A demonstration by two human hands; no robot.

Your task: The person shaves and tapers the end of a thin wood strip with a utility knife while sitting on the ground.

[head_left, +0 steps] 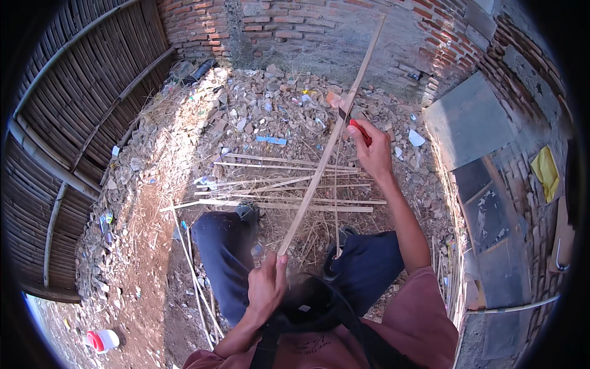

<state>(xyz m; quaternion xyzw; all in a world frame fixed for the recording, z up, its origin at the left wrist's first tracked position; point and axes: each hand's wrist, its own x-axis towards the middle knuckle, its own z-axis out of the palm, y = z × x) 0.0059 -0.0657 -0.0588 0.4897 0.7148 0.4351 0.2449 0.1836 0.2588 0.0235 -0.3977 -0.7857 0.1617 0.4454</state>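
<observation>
My left hand (268, 284) grips the near end of a long bamboo strip (332, 138) that slants up and away toward the brick wall. Farther along the strip, my right hand (371, 147) holds a knife with a red handle (360, 131), its blade set against the strip. A thin shaving hangs down from the strip near the knife. Below the strip, several cut bamboo slats (289, 184) lie crosswise on the ground in front of my knees in dark blue trousers (224, 258).
Rubble, stones and litter (258, 104) cover the ground up to a brick wall (295, 24). A woven bamboo fence (67, 111) curves along the left. Grey slabs (470, 120) lean at the right. A white bottle with a red cap (101, 339) lies at lower left.
</observation>
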